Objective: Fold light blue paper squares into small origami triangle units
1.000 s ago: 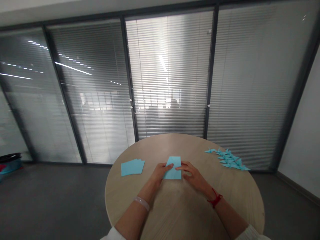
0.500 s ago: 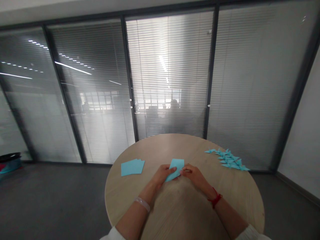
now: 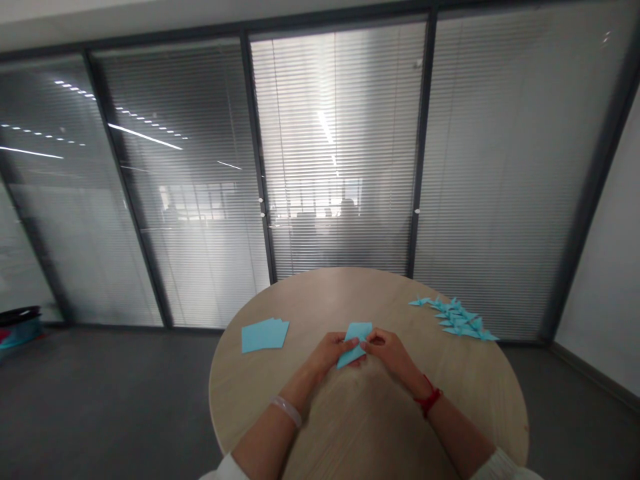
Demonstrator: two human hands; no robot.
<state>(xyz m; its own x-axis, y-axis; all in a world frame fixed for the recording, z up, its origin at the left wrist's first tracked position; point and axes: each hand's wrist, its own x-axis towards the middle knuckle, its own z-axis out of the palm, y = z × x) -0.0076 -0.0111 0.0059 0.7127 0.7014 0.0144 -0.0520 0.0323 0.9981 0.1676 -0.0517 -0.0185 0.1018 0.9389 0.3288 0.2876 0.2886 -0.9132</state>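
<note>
Head view: blue sheet [image 3: 356, 341] is being held tilted over the worktop [image 3: 350, 427], right of the paper stack [image 3: 265, 335], with left hand [image 3: 333, 350] and right hand [image 3: 387, 348] fingers clamped on it. A fold is seemingly being formed; careful edge alignment is being called for.

Bare table [image 3: 370, 413] between paper stack [image 3: 265, 335] and folded cranes [image 3: 457, 319].

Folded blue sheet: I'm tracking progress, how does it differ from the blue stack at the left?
The folded blue sheet is pinched between left hand and right hand, tilted; the blue stack lies flat on the table, untouched. The folded blue sheet is one narrow piece; the blue stack holds several wider, fanned sheets. Both are light blue paper.
</note>
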